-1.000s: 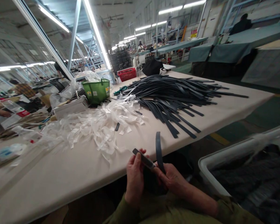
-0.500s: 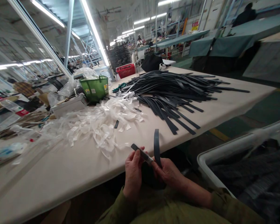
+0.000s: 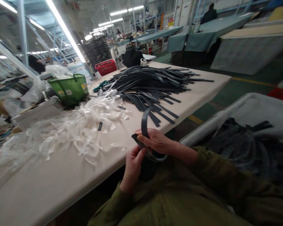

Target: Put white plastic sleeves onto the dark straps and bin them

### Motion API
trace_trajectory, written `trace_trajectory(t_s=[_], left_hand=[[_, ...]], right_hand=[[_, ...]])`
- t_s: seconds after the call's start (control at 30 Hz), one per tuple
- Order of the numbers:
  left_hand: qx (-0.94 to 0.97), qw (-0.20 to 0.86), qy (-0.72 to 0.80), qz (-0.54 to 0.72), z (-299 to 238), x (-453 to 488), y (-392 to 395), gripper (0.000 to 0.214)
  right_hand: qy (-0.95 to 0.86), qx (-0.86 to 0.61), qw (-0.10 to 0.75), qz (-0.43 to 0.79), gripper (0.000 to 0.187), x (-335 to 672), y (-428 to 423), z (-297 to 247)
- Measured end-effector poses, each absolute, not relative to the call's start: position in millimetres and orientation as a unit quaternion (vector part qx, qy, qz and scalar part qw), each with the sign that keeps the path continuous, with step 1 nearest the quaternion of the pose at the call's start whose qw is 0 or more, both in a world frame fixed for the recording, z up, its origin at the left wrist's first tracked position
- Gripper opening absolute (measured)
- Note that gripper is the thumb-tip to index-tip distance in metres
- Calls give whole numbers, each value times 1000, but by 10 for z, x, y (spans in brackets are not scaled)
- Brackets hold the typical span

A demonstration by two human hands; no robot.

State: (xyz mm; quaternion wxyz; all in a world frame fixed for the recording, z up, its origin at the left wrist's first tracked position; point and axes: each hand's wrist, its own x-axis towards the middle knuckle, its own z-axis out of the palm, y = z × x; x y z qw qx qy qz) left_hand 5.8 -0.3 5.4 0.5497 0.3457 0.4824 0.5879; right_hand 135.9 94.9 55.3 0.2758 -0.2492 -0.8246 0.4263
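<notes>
Both hands hold one dark strap at the near edge of the pale table. My right hand grips it from above, and the strap arcs up out of that hand. Just below, my left hand pinches the strap's lower end. A big pile of the same dark straps lies across the far middle of the table. A heap of clear plastic strips spreads to the left of my hands.
A green basket and a red basket stand at the table's far side, with boxes and bags at left. A white bin holding dark straps sits at my right. Other people work at distant tables.
The view swung right. My right hand rose above the left along the strap, and the strap's short end, which pointed up to the left, now lies under my right fingers.
</notes>
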Motion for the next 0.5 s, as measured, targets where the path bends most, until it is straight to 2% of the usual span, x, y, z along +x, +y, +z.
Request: trace_trajectory(t_s=[0.13, 0.27, 0.5], left_hand=[[391, 538, 485, 568, 165, 230, 136, 27], [454, 561, 466, 511, 278, 390, 195, 25], [504, 605, 416, 454, 511, 812, 298, 24]], right_hand=[[-833, -254, 290, 396, 30, 1419, 1013, 878], [-798, -290, 383, 364, 32, 1587, 1064, 1102], [-733, -249, 509, 375, 42, 2034, 1339, 1643]])
